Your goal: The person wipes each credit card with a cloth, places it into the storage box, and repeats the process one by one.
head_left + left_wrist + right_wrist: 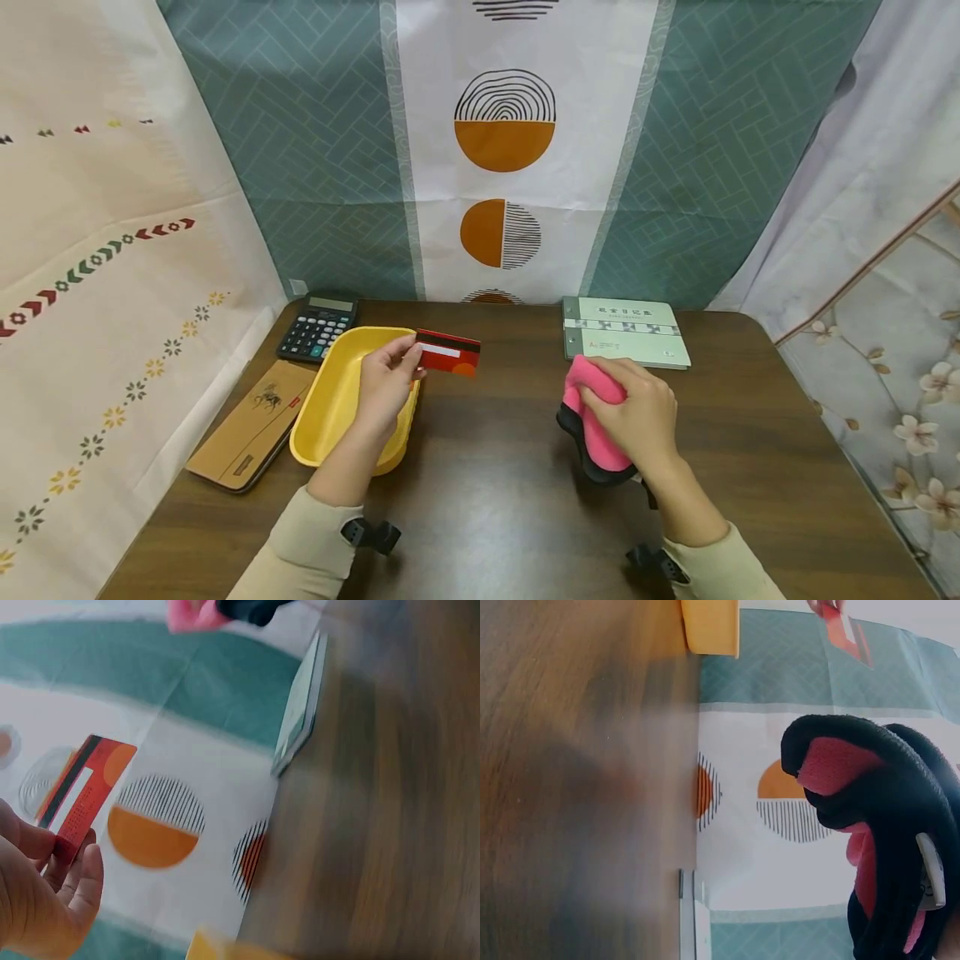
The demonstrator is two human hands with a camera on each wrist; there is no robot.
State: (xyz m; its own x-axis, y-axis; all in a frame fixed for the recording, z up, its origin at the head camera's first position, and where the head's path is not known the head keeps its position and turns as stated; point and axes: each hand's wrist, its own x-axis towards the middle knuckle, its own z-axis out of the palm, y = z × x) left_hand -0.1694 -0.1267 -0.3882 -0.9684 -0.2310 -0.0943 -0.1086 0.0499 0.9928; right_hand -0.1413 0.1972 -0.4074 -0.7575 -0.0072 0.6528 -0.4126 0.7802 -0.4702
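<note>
My left hand point(386, 379) pinches a red bank card point(459, 357) by one end, above the right rim of a yellow plastic basin point(302, 442). The card's side with a black stripe and a white strip faces me. In the left wrist view, thumb and fingers grip the lower end of the card point(88, 784). Over the right half of the table, my right hand point(637, 408) grips a bunched pink cloth point(600, 433) with black edging. The right wrist view shows the cloth's black side point(900, 825) folded over, with a white tag; the hand is mostly hidden behind it.
A black calculator point(318, 327) lies at the back left, behind the basin. Left of the basin is a brown wallet-like case point(255, 425) with a horse print. A pale green account book point(626, 333) lies at the back right of the dark wooden table point(487, 500). Patterned curtains point(330, 125) stand behind.
</note>
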